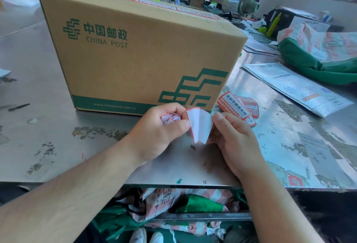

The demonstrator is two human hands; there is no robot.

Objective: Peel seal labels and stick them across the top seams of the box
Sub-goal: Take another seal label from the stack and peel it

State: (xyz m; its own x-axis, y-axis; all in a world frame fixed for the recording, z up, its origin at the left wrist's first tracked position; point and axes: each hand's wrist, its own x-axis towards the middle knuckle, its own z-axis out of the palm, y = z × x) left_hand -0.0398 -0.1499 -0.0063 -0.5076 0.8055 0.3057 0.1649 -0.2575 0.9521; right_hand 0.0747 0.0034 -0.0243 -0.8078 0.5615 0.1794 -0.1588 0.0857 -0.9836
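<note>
both hands pinch one label (199, 124) before the box (135, 49): left hand (160, 132) (also clutching crumpled backing (170, 118)), right hand (233, 142) at its edge.

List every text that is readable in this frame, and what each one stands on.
"中国邮政": box front.
"CHINA POST": box front, just below.
"www.chinapost.com.cn": green band at the box's base.
"此标签撕毁无效": loose label right of the box.
Too blurred to read: top labels, mailer, the loose label's small print.
Blank back only: held label.
</note>
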